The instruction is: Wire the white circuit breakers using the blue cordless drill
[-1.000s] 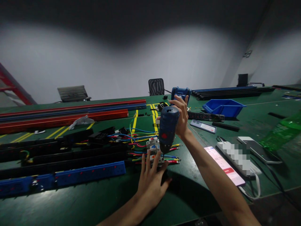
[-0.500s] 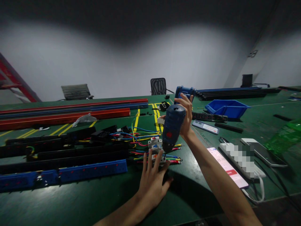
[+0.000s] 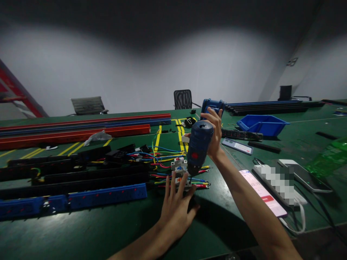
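Note:
My right hand [image 3: 215,126] is wrapped round the handle of a blue cordless drill [image 3: 200,144], which is tilted with its nose downward. The drill's bit meets the right side of a white circuit breaker [image 3: 179,180] with an orange part; the exact contact spot is too small to make out. My left hand [image 3: 177,206] lies with its fingers spread, the fingertips resting on that breaker. Just beyond stands another white breaker [image 3: 178,164] with a blue part. Red, blue and yellow-green wires [image 3: 200,180] with ring terminals run beneath and beside the breakers.
Blue [image 3: 108,196] and black socket strips lie at left, with orange-red rails [image 3: 73,135] behind them. At right are a blue bin [image 3: 261,126], phones [image 3: 260,195], a white power strip [image 3: 273,184] and a green bottle [image 3: 330,157]. Black rails [image 3: 268,107] lie at the back right.

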Demonstrator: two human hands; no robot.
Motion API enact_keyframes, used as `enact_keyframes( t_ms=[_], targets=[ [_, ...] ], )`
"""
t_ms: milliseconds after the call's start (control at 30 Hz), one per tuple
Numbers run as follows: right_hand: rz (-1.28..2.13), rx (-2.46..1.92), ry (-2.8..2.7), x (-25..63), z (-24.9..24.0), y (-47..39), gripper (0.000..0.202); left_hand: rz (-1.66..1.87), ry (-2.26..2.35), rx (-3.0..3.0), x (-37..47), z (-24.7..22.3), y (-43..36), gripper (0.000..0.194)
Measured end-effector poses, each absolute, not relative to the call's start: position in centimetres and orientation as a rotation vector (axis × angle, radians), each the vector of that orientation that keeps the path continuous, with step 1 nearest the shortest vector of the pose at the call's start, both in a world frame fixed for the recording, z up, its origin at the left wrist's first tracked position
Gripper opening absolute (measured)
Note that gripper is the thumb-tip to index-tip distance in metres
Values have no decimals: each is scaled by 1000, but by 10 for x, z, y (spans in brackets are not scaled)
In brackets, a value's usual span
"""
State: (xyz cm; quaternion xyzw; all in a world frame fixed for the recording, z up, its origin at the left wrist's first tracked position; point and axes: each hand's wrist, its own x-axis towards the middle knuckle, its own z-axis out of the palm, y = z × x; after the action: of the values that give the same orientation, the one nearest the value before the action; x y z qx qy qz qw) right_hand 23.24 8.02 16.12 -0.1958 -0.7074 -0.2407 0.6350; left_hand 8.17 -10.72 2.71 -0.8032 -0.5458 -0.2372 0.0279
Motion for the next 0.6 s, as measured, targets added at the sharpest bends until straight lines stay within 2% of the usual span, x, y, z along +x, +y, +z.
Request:
enact_keyframes(
  t_ms=[167,333,600],
  targets=[
    [-547,-448,-1594,233,162,83,37,-730,-1692,-2491,82,28,-108,53],
    [-519,-491,-1551,235,160,90,47,-728,-1694,-2477,83,28,-108,54],
    [-458,-644,-1433,255,138,123,43,-742,-1685,-2464,82,25,-109,54]
  ],
)
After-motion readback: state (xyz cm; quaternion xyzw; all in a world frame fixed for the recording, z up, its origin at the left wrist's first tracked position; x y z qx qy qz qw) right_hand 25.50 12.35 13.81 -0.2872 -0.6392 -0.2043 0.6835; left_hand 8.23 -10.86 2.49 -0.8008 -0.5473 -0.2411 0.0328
